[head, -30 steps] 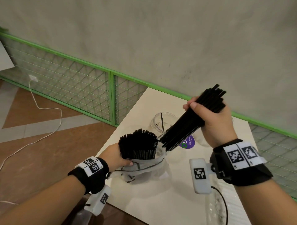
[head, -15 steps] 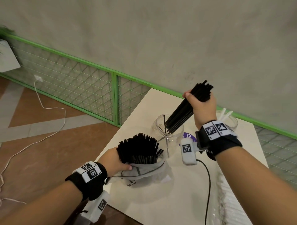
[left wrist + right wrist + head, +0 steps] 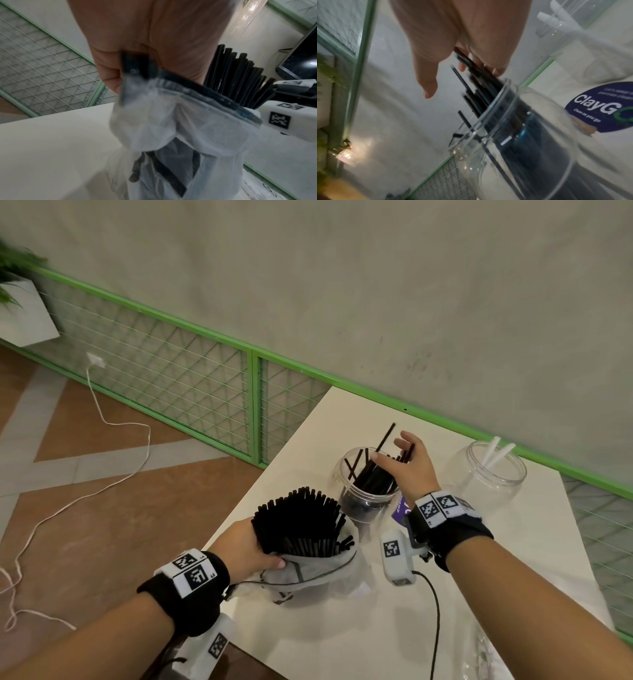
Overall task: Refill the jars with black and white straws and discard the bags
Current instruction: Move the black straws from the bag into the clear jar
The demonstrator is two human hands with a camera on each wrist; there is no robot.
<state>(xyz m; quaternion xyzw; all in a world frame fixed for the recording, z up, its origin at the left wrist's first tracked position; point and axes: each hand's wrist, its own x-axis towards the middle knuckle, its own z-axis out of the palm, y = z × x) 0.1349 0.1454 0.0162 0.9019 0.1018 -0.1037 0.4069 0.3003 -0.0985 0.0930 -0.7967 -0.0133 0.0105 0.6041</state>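
Observation:
My left hand (image 3: 255, 544) grips the rim of a white plastic bag (image 3: 315, 573) standing at the table's near-left edge, and a thick bundle of black straws (image 3: 301, 515) fans out of it. The left wrist view shows the same bag (image 3: 180, 128) bunched under my left hand (image 3: 154, 40). My right hand (image 3: 402, 462) hovers over a clear jar (image 3: 368, 508), fingers spread. A loose bunch of black straws (image 3: 373, 481) leans inside the jar against those fingers (image 3: 488, 65). A second clear jar (image 3: 486, 477) to the right holds two white straws (image 3: 496, 451).
The white table (image 3: 342, 628) stands against a green-framed mesh fence (image 3: 205, 378). A purple round sticker (image 3: 400, 510) lies beside the black-straw jar. A clear bag (image 3: 479, 655) lies at the near-right edge. Tiled floor with a white cable (image 3: 102, 422) lies to the left.
My right hand carried a bunch of black straws from above the bag down into the left jar and has loosened its grip on them. The left hand stays on the bag.

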